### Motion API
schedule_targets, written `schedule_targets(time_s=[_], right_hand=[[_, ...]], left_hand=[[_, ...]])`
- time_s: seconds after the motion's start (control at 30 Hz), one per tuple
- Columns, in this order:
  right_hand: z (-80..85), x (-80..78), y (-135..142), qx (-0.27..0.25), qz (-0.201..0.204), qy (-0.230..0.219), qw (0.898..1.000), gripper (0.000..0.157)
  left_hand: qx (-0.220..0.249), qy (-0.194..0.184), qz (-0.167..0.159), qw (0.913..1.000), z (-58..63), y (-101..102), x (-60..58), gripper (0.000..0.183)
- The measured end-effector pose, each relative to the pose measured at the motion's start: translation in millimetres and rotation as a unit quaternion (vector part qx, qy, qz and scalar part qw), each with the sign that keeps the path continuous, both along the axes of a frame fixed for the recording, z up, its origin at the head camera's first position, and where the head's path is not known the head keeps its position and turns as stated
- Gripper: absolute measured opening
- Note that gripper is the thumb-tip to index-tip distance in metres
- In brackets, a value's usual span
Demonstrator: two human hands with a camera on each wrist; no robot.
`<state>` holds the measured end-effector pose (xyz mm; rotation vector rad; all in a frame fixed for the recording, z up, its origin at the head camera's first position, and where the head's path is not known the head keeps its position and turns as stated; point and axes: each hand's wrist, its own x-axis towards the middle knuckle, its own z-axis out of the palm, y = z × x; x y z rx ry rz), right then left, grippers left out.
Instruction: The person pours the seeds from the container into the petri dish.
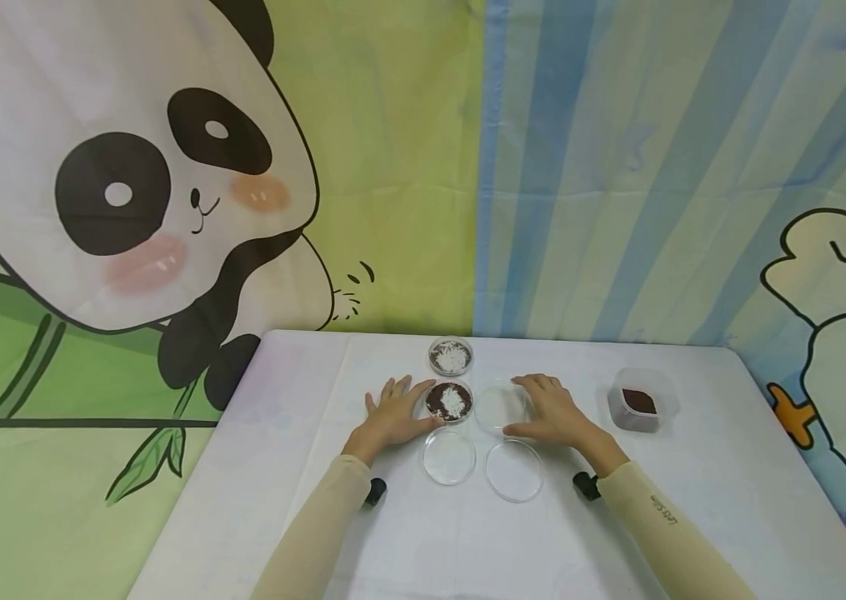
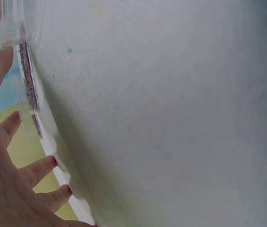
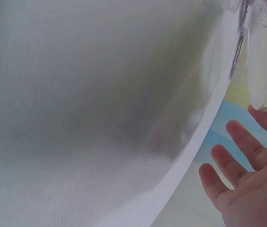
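Observation:
A petri dish (image 1: 438,402) with dark brown granules and a white heap on top sits on the table. My left hand (image 1: 392,415) holds it by the rim between thumb and forefinger, the other fingers spread; its dark side shows in the left wrist view (image 2: 28,78). To its right, my right hand (image 1: 556,414) pinches a clear round lid (image 1: 499,406) between thumb and forefinger. In the right wrist view this lid (image 3: 260,56) appears edge-on, above the table. Just behind the first dish stands another filled petri dish (image 1: 451,357).
Two clear round dish parts (image 1: 449,457) lie nearer me, the right one (image 1: 514,472) a little closer. A clear square tub (image 1: 634,418) with dark brown granules stands at the right, by the white table's (image 1: 723,467) back half. A printed cloth hangs behind the table.

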<state>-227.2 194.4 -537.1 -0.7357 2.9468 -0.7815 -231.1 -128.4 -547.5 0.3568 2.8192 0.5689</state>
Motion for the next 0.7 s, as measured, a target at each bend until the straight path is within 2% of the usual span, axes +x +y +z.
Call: schedule_targets(time_s=[0.7], right_hand=[[1.0, -0.7, -4.2, 0.000, 0.008, 0.027, 1.000, 0.088]], left_hand=[[-0.016, 0.000, 0.001, 0.9999, -5.1, -0.8, -2.2, 0.082]])
